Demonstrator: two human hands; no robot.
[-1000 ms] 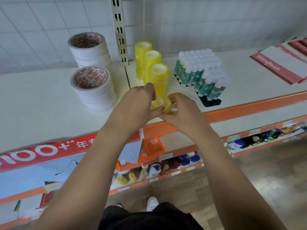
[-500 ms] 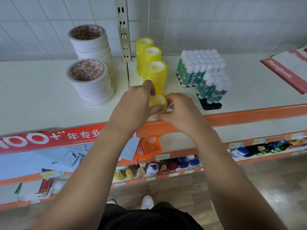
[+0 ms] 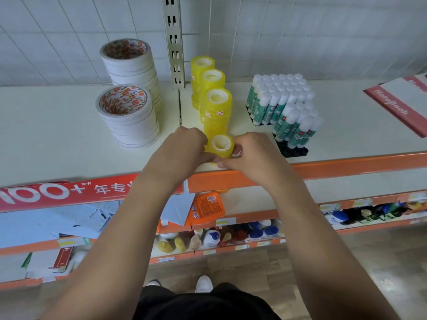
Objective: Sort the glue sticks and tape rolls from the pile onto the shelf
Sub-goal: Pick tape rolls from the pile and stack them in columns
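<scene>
A short stack of yellow tape rolls (image 3: 220,146) stands near the front edge of the white shelf (image 3: 69,155). My left hand (image 3: 184,151) grips its left side and my right hand (image 3: 251,153) grips its right side. Behind it three taller yellow tape stacks (image 3: 216,109) line up toward the back wall. Two stacks of wide white tape rolls (image 3: 128,116) stand to the left. Green-and-white glue sticks (image 3: 282,105) stand upright in black trays on the right.
A red notebook (image 3: 397,105) lies at the shelf's far right. An upright slotted post (image 3: 174,42) rises behind the yellow stacks. The orange shelf lip (image 3: 346,166) runs along the front; lower shelves hold bottles, paper and an orange pack (image 3: 205,207).
The yellow rolls between my hands have turned upright and come down onto the shelf in front of the tall yellow stack. The camera has tilted slightly.
</scene>
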